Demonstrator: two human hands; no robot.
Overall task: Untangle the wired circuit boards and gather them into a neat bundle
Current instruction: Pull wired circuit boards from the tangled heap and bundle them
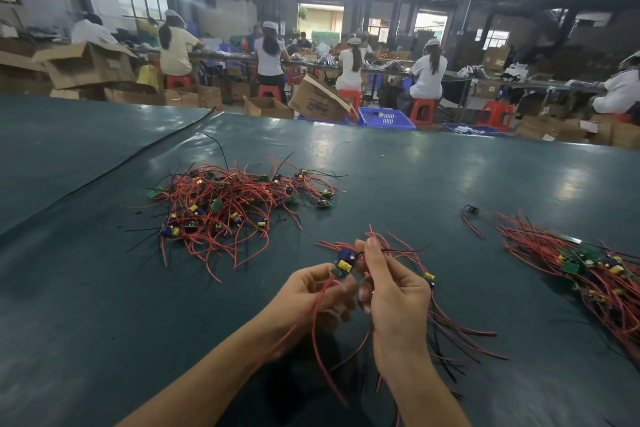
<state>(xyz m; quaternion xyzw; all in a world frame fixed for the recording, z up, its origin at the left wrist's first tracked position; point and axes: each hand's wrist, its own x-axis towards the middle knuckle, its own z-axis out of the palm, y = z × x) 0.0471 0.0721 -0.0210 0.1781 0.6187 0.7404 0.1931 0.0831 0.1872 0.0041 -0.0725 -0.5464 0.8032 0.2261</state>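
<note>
A tangled pile of small green circuit boards with red and black wires (239, 204) lies on the dark green table mat (433, 177), left of centre. My left hand (311, 295) pinches a small board with yellow and blue parts (343, 263), its red wires trailing down toward me. My right hand (391, 291) grips a handful of wired boards (450, 326) whose red wires fan out to the right and below. The two hands are close together above the mat. A straightened bundle of wired boards (595, 270) lies at the right edge.
One loose board with a red wire (471, 215) lies between the right bundle and the centre. A long black cable (145, 152) runs across the mat at the left. Beyond the far edge sit several people on red stools among cardboard boxes and blue crates (384, 118).
</note>
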